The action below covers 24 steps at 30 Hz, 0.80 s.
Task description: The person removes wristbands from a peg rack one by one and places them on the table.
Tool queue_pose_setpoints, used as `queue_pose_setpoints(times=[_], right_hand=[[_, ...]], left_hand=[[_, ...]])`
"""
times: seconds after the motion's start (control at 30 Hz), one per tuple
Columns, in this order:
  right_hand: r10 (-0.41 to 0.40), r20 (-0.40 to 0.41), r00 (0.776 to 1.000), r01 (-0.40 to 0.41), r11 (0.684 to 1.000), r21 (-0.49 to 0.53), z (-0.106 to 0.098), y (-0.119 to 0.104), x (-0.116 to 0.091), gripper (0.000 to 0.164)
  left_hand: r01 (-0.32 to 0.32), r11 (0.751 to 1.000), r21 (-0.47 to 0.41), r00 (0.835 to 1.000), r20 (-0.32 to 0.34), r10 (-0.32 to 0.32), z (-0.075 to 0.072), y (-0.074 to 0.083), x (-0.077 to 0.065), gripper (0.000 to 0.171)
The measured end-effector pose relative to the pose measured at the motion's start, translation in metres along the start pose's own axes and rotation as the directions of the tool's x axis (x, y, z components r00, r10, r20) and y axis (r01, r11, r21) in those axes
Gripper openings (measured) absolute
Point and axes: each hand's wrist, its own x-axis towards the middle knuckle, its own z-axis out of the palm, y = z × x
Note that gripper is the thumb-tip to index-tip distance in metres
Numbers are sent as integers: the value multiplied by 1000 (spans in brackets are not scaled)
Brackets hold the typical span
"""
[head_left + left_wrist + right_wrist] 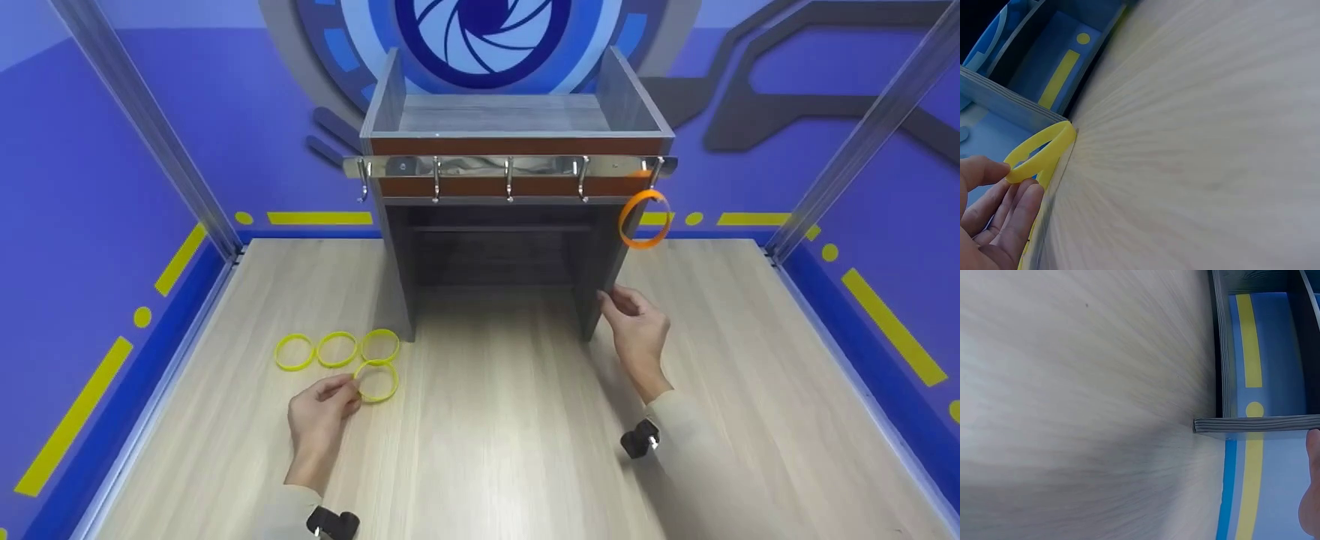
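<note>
My left hand (pixel 321 420) pinches a yellow wristband (pixel 377 402) between thumb and fingertips, at the left front of the grey wooden rack. In the left wrist view the yellow wristband (pixel 1065 138) tilts up from the fingertips. Just beyond it three more yellow wristbands (pixel 295 368) lie in a row on the table. My right hand (pixel 641 334) is at the front edge of the rack's right side panel (pixel 598 319), thumb tip against it and fingers loosely bent. Only one digit (pixel 1313 455) shows in the right wrist view, at the panel's outer side. An orange wristband (pixel 645 245) hangs from the rightmost hook.
The grey rack (pixel 517 137) stands at the back of the wooden table (pixel 480 450). A metal strip (pixel 472 166) with several hooks (pixel 510 184) runs across its front. Purple-blue printed walls (pixel 112 187) and metal corner posts (pixel 150 120) enclose the table.
</note>
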Motion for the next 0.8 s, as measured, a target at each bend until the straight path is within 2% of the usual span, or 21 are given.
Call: queue_pose_setpoints(times=[0.17, 0.37, 0.8], right_hand=[[-7, 1, 1000, 7, 1000, -16, 0, -2, -1, 19], [-42, -5, 999, 42, 999, -29, 1, -4, -2, 17], [-34, -17, 999, 34, 999, -9, 2, -1, -1, 17]], left_hand=[[14, 999, 39, 1000, -14, -14, -3, -1, 1, 25], [65, 998, 25, 998, -2, -65, -7, -1, 2, 21], [46, 998, 34, 999, -6, -46, -8, 2, 3, 24]])
